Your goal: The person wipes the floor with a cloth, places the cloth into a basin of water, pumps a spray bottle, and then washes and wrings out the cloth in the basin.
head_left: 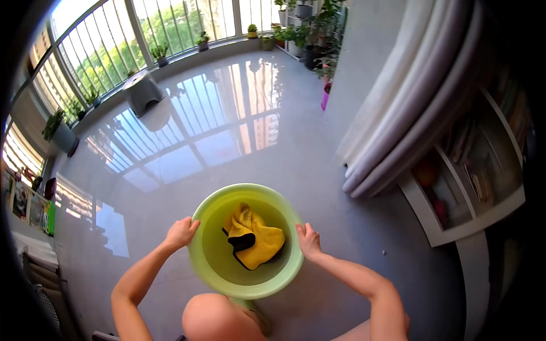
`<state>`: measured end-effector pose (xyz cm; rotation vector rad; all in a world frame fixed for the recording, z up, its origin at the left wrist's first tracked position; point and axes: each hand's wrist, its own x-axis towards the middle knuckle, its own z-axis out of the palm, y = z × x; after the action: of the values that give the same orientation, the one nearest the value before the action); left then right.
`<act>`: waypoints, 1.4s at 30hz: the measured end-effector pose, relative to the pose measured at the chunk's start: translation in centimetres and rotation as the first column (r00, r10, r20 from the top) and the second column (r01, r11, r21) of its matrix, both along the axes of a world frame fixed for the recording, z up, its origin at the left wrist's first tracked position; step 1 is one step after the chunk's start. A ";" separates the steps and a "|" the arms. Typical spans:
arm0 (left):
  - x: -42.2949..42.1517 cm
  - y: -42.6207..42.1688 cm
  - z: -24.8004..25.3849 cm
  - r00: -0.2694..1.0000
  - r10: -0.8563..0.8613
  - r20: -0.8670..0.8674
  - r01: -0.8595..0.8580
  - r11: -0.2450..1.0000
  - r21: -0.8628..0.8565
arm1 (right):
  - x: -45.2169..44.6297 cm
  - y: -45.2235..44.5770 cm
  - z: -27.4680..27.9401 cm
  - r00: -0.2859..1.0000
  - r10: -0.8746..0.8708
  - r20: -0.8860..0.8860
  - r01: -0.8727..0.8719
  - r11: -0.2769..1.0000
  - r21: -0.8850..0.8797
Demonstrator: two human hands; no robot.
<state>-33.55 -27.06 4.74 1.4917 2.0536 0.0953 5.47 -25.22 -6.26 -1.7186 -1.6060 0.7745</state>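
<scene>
A round light-green plastic basin [202, 267] is held level in front of my knees. My left hand [183, 232] grips its rim on the left side, thumb along the edge. On the opposite side, my right hand [308, 241] is closed on the rim too. Inside the basin lies a crumpled yellow cloth [264, 241] with black edging and a black patch. Whether there is water under the cloth, I cannot tell. The fingers below the rim are partly hidden.
A grey stool [142, 94] stands on the shiny grey floor [187, 170] near the railed windows. Potted plants [160, 53] line the window edge. At the right hang pale curtains [398, 108] beside a white shelf unit [483, 213]. Another planter [61, 136] sits at the left.
</scene>
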 end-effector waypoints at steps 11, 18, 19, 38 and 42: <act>31.4 4.6 -4.2 0.820 -0.518 0.245 0.569 0.783 -0.249 | 26.5 -17.1 4.5 0.825 -0.563 0.052 0.556 0.825 0.103; 40.5 3.4 -6.7 0.705 -0.677 0.210 0.709 0.678 -0.193 | 33.0 -22.1 3.3 0.725 -0.689 0.014 0.686 0.724 0.066; 41.1 3.4 -6.9 0.714 -0.685 0.148 0.700 0.690 -0.182 | 33.5 -22.2 2.8 0.719 -0.695 0.013 0.693 0.718 0.064; 23.3 14.0 -9.0 0.922 -0.318 -0.220 0.336 0.941 0.047 | 17.7 -5.9 -4.0 0.887 -0.454 -0.086 0.446 0.890 -0.101; 19.1 17.2 -9.3 0.934 -0.284 -0.215 0.314 0.942 0.117 | 13.3 -1.1 -5.3 0.852 -0.512 -0.107 0.507 0.859 -0.073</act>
<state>-14.43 -9.87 -4.55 1.9614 1.9749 -0.0207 18.77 -26.28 -11.61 -1.9634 -0.9787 0.6302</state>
